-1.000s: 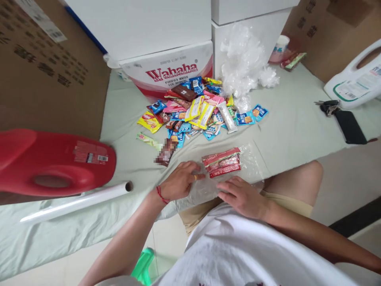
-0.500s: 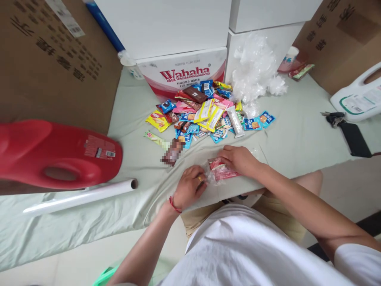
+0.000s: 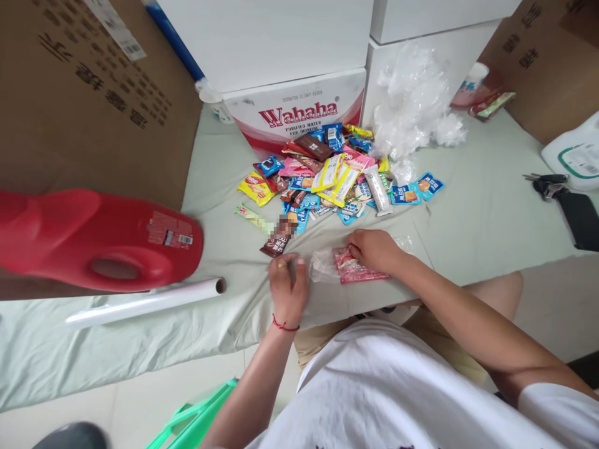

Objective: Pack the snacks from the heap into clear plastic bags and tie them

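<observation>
My right hand [image 3: 377, 251] has its fingers curled on a clear plastic bag [image 3: 322, 267] lying flat at the front edge of the cloth-covered table. Inside the bag are red snack packets [image 3: 362, 272], partly hidden under that hand. My left hand [image 3: 287, 288] is to the left of the bag, thumb apart from the fingers, with nothing visible in it. Its fingertips are close to the lower end of a brown snack packet [image 3: 276, 244]; whether they touch it I cannot tell. Beyond the hands lies a heap of mixed snack packets [image 3: 337, 181], with a pale green packet [image 3: 253, 217] at its left.
Behind the heap stand a Wahaha carton [image 3: 304, 115] and crumpled clear plastic bags [image 3: 407, 106]. At left are a red jug [image 3: 154, 237] and a white roll [image 3: 154, 302]. Keys [image 3: 547, 185], a black phone-like object [image 3: 580, 219] and a white jug [image 3: 580, 156] are at right.
My left hand has let go of the bag's left end and moved left and up toward the brown packet. My right hand stays on the bag. The view has shifted slightly.
</observation>
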Available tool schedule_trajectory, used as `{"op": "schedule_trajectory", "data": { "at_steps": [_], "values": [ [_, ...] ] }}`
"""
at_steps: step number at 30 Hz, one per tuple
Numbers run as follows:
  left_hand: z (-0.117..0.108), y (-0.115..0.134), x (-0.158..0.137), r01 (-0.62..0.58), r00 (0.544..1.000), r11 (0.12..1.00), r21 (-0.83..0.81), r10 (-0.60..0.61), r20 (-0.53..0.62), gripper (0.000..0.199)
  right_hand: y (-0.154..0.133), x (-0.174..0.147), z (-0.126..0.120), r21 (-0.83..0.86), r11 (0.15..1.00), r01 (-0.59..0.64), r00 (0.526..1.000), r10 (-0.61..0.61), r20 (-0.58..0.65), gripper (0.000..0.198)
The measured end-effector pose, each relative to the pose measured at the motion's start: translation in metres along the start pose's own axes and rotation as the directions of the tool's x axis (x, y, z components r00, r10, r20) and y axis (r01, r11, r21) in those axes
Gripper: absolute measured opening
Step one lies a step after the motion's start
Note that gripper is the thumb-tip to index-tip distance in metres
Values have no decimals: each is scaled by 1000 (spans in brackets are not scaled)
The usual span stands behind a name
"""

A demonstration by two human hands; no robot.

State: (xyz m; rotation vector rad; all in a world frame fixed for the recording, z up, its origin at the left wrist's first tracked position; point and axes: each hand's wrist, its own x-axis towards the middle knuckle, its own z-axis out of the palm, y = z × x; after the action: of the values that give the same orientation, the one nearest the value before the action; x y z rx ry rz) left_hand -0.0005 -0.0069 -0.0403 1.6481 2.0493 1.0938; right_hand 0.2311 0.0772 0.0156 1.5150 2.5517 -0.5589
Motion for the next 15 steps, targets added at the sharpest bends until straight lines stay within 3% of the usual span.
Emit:
{"op": "schedule_trajectory", "data": {
  "at_steps": [4, 8, 11, 13, 15],
  "values": [
    [10, 15, 0, -138, 985, 987, 80, 129, 110, 37, 6, 6, -2, 47, 998, 46, 999, -47, 14, 27],
    [27, 17, 0, -159, 979, 962, 223, 126, 158, 14, 30, 4, -18, 317, 937, 149, 984, -171, 43, 36],
    [32, 14, 1, -165, 982, 971, 174, 144, 123, 10, 34, -15, -35, 357, 928, 109, 989, -65, -134, 40],
    [30, 14, 1, -156, 984, 980, 127, 142, 111, 10, 21, -34, -38, 276, 957, 88, 951, 2, -311, 37],
    [26, 17, 2, -141, 984, 987, 83, 131, 118, 11, 0, -49, -30, 201, 963, 177, 914, -85, -397, 35]
  ]
}}
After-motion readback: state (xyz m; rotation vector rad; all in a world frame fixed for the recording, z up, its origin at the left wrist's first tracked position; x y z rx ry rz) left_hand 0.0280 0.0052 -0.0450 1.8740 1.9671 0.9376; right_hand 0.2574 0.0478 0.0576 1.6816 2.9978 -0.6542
